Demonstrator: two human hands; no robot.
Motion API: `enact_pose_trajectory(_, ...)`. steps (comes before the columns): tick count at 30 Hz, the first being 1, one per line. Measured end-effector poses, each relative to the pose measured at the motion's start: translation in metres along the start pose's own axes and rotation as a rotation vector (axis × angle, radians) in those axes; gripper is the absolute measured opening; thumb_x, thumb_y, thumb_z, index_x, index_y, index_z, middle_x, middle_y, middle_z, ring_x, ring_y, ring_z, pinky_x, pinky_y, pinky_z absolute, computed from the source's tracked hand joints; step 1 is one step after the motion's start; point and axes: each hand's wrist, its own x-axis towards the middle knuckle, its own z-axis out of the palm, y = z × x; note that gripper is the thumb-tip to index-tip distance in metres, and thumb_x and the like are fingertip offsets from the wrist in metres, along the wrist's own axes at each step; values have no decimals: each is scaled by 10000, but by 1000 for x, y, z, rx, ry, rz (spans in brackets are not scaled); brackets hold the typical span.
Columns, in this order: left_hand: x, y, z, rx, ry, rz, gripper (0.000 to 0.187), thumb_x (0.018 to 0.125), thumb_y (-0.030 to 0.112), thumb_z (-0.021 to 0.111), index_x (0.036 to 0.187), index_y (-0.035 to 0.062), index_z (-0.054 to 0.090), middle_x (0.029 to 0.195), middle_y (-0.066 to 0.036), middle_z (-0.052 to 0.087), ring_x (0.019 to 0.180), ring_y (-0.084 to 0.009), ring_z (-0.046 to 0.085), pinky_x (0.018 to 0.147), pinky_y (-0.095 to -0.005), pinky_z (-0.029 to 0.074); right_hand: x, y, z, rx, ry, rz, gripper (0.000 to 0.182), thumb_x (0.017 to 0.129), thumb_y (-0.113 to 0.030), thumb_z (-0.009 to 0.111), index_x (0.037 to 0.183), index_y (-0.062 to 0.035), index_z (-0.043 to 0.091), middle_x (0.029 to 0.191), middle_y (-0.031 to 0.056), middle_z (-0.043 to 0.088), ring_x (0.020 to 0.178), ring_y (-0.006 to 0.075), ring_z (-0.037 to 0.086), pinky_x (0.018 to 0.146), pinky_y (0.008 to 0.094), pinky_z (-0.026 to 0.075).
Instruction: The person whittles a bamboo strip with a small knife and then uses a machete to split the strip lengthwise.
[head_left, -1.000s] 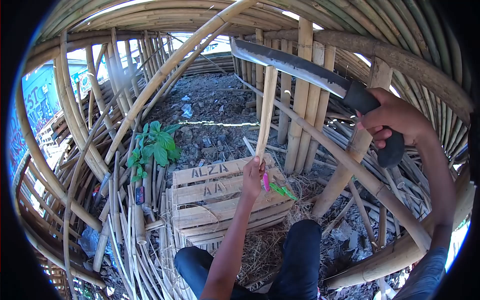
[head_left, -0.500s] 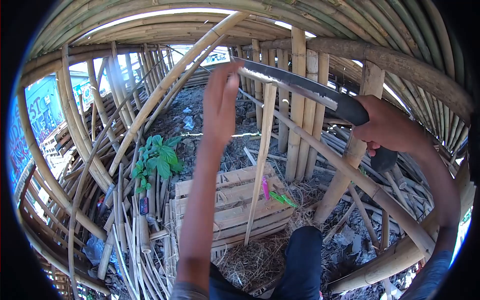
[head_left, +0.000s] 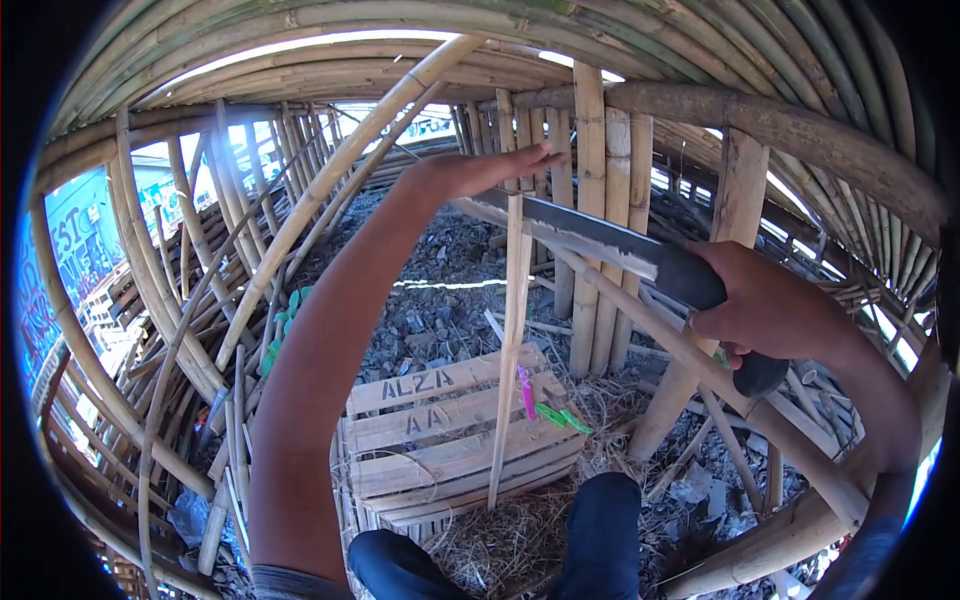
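My right hand grips the black handle of a machete, whose dark blade with a bright ground edge points left. Its blade crosses an upright split bamboo strip close to the strip's top. The strip's lower end stands in dry straw in front of a slatted wooden crate. My left hand is stretched out flat just above the blade's far end and the strip's top, fingers extended with nothing in them.
The wooden crate has magenta and green items at its right side. A diagonal bamboo pole runs below my right hand. Bamboo posts and a low bamboo roof surround me; rubble covers the ground.
My left hand has moved from beside the blade's tip to flat above it, swinging right. The machete has come lower and slightly left against the strip. The view has shifted a little.
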Motion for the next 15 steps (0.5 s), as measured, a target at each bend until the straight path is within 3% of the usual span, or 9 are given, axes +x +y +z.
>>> enact_pose_trajectory(3,-9,-2,-1,-63,61,1,831,738,820,2,1433,412,203,1527,5,140,1421,-279,23,1133,-579,-1,4,3,10,30,9,-44,349,755,-38,563,1077,81,502,669,75,532,532,134,586,483,281,474)
enact_pose_trajectory(5,-14,-8,7,-134,184,4,833,728,838,35,1425,423,222,1499,7,242,1419,-270,69,1138,-567,-5,4,8,26,83,93,-101,377,761,-32,563,1112,86,494,687,76,522,528,124,576,465,274,472)
enact_pose_trajectory(10,-35,-6,0,-110,146,-77,826,726,847,65,1414,430,249,1475,33,301,1417,-259,96,1144,-565,-20,-2,10,32,180,115,-135,371,742,-12,571,1093,83,493,685,80,518,474,111,541,431,270,460)
enact_pose_trajectory(12,-38,-7,3,-134,165,-88,810,738,835,61,1404,429,282,1455,24,342,1420,-241,88,1145,-560,-35,4,10,12,240,-76,-110,387,719,3,571,1091,80,494,636,65,506,428,103,511,422,261,452)
enact_pose_trajectory(15,-39,-8,3,-154,165,-61,772,770,803,58,1398,425,301,1446,17,360,1420,-237,89,1148,-557,-30,13,15,-6,381,-202,-21,450,671,38,623,1096,58,474,633,69,526,405,75,459,403,269,447)
